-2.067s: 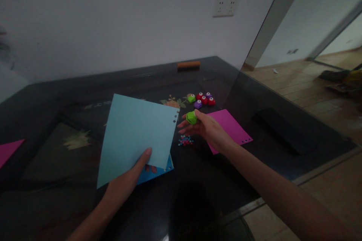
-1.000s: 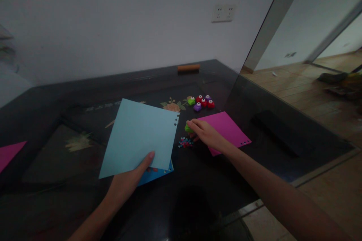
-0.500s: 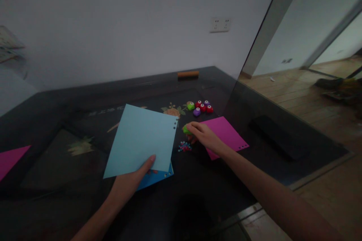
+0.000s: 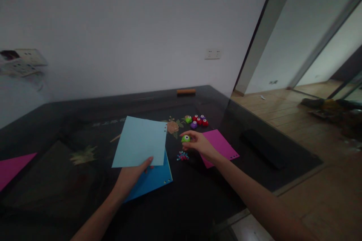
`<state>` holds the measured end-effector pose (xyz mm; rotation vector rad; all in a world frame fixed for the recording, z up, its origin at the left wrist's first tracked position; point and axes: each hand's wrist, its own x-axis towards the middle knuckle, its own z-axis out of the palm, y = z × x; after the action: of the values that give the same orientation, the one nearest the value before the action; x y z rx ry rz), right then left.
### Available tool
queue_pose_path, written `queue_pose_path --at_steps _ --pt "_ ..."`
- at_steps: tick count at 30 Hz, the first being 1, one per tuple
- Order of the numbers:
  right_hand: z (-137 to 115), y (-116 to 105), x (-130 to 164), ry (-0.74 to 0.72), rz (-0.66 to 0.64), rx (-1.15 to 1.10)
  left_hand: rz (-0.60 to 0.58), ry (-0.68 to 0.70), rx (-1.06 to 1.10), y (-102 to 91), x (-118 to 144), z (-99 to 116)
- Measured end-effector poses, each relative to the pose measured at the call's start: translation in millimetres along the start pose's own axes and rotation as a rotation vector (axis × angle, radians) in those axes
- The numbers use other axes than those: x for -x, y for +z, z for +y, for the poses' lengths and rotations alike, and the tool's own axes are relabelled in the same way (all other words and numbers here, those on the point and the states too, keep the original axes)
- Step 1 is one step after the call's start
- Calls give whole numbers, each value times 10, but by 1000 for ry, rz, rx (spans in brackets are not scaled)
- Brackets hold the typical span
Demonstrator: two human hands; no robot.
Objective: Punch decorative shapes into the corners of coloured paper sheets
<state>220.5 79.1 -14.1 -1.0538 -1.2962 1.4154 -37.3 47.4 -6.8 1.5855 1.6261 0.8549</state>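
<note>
My left hand (image 4: pixel 138 175) grips a light blue sheet of paper (image 4: pixel 141 141) by its lower edge, thumb on top. Small punched holes run down the sheet's upper right corner. Beneath it lies a darker blue sheet (image 4: pixel 154 182) with holes at its right corner. Between thumb and fingers, my right hand (image 4: pixel 199 145) holds a green craft punch (image 4: pixel 186 139), to the right of the light blue sheet and apart from it. Just below is a small pile of blue and pink paper cut-outs (image 4: pixel 183 156). A pink sheet (image 4: pixel 219 145) with holes in one corner lies beside my right hand.
Several red, purple and green punches (image 4: pixel 198 120) stand together behind my right hand. A brown roll (image 4: pixel 186 92) rests at the table's back edge. A dark flat object (image 4: pixel 263 147) lies at right, and another pink sheet (image 4: pixel 14 167) at far left.
My right hand has turned the green punch so its round top shows. The light blue sheet has drawn slightly away from it, uncovering more of the darker blue sheet. The camera view has tilted up.
</note>
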Motion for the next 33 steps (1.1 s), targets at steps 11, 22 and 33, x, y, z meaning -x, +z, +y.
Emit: queue_pose_path --at_steps 11,22,33 --pt "-100 -314 -200 -119 195 116 -10 94 23 -31 29 48" --pt "-115 -1307 -484 -54 693 877 -50 123 118 12 43 51" --pt "209 -1366 -677 127 769 1138 -66 92 123 77 12 -11"
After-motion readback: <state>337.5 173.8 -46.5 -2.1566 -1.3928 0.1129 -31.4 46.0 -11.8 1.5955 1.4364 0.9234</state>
